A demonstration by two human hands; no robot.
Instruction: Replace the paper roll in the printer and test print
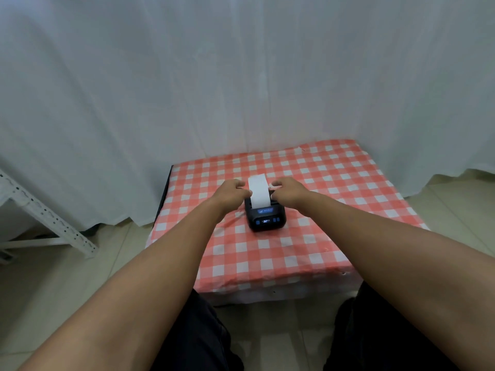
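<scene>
Left hand: the left hand sits at the left edge of the paper, fingers curled inward, fingertips touching or pinching that edge (which of the two cannot be told from this angle).
Right hand: the right hand mirrors it at the paper's right edge, fingers bent together and down toward the printer's top; whether it clamps the paper or only presses beside it cannot be told.
Paper: a plain white strip, smooth and flat, rising from the top slot of the printer and leaning slightly toward the far side, between the two hands.
Printer: the printer is a small black box with rounded corners, matte plastic, just near of both hands; its near face carries a lit blue label, a small lit display and blue buttons (text too small to read).
Printer's place: it stands on the cloth a little left of the table's middle, with its far top partly hidden by the hands.
Cloth: the cloth is red and white check, thin and slightly wrinkled, draped over the table's near and left edges.
Arms: both forearms are bare and reach from the near corners toward the printer.
Curtain: a pale curtain hangs in soft folds along the far side, down to the floor.
Frame: a white perforated metal frame leans at the far left, well apart from the table.
Floor: pale glossy tile.
</scene>
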